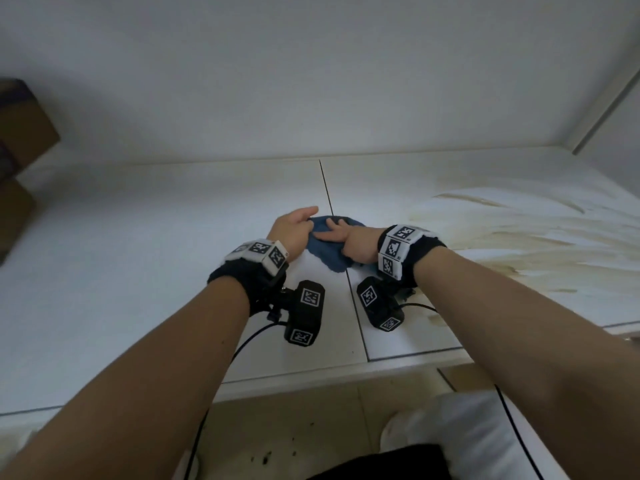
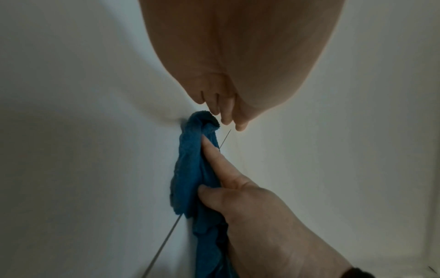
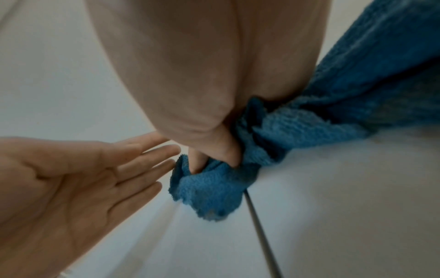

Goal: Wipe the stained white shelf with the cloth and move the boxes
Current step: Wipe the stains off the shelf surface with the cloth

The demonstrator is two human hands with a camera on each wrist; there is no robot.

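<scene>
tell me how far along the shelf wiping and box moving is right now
Done: the shelf left of the seam looks clean, though whether it was wiped I cannot tell. In hand: the right hand grips the blue cloth on the seam, the left hand open beside it. Left: the yellowish stains cover the right side, and the cardboard boxes sit stacked at the far left.

Blue cloth (image 1: 327, 252) on a white shelf (image 1: 138, 258) — yellow-brown stain (image 1: 519, 237) streaks, brown boxes (image 1: 20, 147)
</scene>
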